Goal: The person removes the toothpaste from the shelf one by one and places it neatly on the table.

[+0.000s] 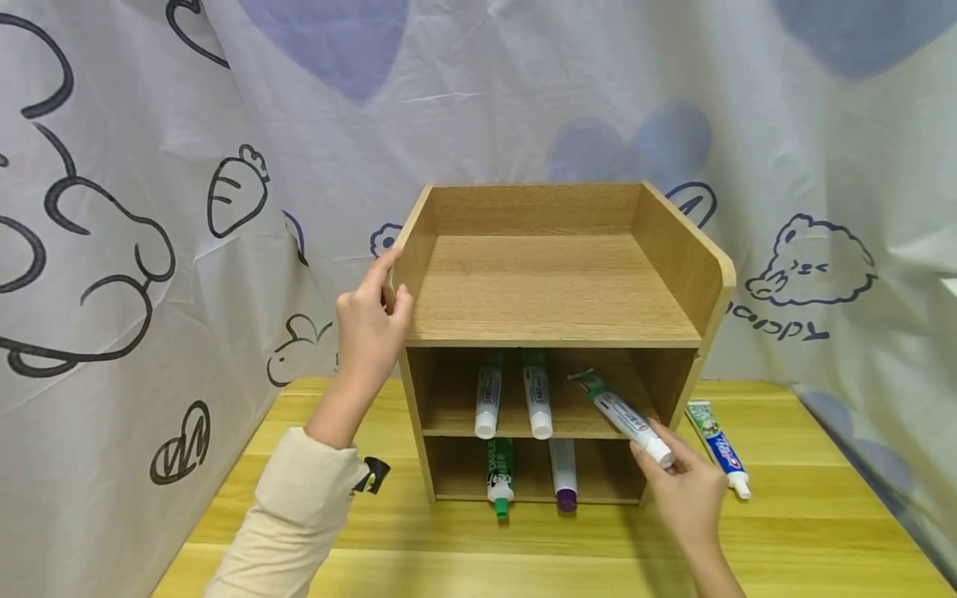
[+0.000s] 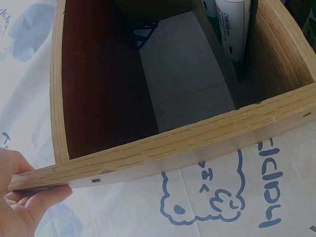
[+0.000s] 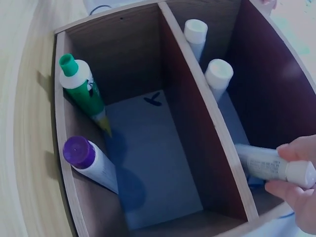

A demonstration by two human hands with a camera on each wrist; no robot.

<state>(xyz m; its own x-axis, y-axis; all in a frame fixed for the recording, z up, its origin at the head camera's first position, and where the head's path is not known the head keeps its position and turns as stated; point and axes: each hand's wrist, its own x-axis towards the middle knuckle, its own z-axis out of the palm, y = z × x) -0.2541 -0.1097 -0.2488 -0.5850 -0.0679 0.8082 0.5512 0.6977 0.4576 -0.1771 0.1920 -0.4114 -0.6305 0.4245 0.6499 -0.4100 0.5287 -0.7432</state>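
Note:
My right hand (image 1: 684,486) pinches a white and green toothpaste tube (image 1: 624,418) near its white cap, at the right of the middle shelf of a wooden rack (image 1: 553,342). The tube lies slanted, its green tail end inside the compartment. In the right wrist view, thumb and fingers lie on either side of the tube (image 3: 266,164). My left hand (image 1: 370,332) grips the rack's left side panel by its upper edge; the left wrist view has this hand (image 2: 29,197) around the board's corner. Two similar tubes, one left (image 1: 488,399) and one beside it (image 1: 537,397), lie on that shelf, caps forward.
On the bottom level lie a green tube (image 1: 500,473) with a green cap and a white tube (image 1: 564,469) with a purple cap. A blue and green toothpaste tube (image 1: 719,448) lies on the wooden table (image 1: 792,498) right of the rack. A patterned curtain (image 1: 493,108) hangs behind.

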